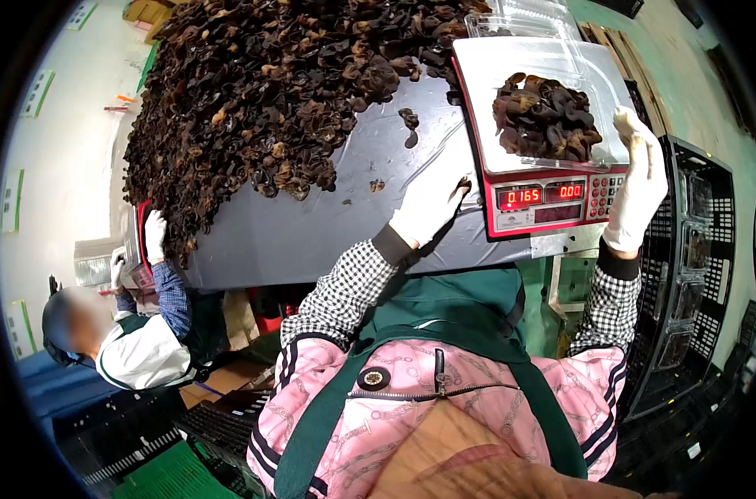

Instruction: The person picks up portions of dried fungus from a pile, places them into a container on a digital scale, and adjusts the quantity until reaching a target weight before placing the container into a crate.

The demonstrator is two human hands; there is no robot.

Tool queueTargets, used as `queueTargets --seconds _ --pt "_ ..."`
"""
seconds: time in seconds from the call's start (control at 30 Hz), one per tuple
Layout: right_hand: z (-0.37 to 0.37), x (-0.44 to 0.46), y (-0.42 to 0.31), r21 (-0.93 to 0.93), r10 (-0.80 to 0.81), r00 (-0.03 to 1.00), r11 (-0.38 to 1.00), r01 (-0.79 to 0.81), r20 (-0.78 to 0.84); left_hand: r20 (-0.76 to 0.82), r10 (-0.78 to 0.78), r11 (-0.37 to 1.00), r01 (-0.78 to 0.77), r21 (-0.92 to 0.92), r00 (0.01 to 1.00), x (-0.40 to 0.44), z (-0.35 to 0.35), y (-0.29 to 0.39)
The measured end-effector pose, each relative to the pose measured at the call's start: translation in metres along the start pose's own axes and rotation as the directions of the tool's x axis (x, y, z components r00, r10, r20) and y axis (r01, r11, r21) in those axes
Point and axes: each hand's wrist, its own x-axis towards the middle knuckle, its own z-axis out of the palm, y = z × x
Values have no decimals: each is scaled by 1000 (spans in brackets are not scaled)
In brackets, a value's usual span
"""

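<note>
My left hand [428, 202], in a white glove, is over the grey table covering beside the scale. A small dark piece of wood ear mushroom [462, 188] shows between its thumb and fingers. To the right of the scale [469, 100], my gloved right hand [640, 183] is raised, fingers loosely bent near the platform's edge, with nothing visible in them. A clear plastic tray [598, 91] rests on the platform, its lid [519, 27] folded back. Dark wood ear mushrooms [546, 118] lie heaped in the tray. The scale's red display [521, 196] reads 0.165.
A large heap of wood ear mushrooms [253, 100] covers the table's far left. Loose pieces [408, 125] lie near it. On the right stands a black crate [652, 283] containing clear packs [695, 245]. A co-worker [145, 353] with gloved hands works at the left.
</note>
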Motion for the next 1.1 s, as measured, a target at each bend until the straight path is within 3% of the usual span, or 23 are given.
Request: queueTargets --seconds 0.1,0.13,0.17,0.23,0.37,0.43,0.53,0.63,0.7,0.83,0.97,1.03,1.1 --pt "-5 -9 -5 19 -29 1000 999 29 -3 -78 -75 997 72 -42 994 -1 -13 -2" --pt "-6 -12 -8 22 -11 1000 1000 11 -6 -125 -38 999 34 -28 991 6 -25 -3" --pt "-8 -14 -9 22 -7 1000 1000 8 -7 -159 -82 993 95 74 984 11 -36 -1" --pt "-7 -20 -9 17 -14 1000 1000 14 2 -315 -24 977 88 193 949 27 -45 -18" --pt "-3 -26 -10 22 12 999 1000 -13 31 -402 71 935 80 346 913 58 -44 -64" --pt "-1 -27 -12 4 28 999 1000 -28 35 -328 64 952 41 305 943 66 -40 -75" --pt "-1 -30 -11 30 36 999 999 -38 39 -207 -27 922 104 372 978 78 -36 -85" --pt "-7 -32 -10 -2 48 999 999 -48 25 -311 -154 983 179 52 938 93 -52 -66" --pt "-8 -34 -8 4 34 999 999 -34 14 -339 -134 988 101 -113 931 101 -64 -30" --pt "-8 -32 -5 31 66 998 997 -66 -6 -309 -91 966 7 -260 947 112 -75 19" --pt "-13 -35 -7 6 46 999 999 -46 -15 -378 -75 986 11 -169 923 115 -64 -22" --pt "-19 -39 -3 11 65 998 998 -65 -24 -380 24 971 68 228 925 102 -56 -47" --pt "-24 -39 4 14 52 998 999 -52 -29 -190 32 970 15 243 981 87 -48 -64"
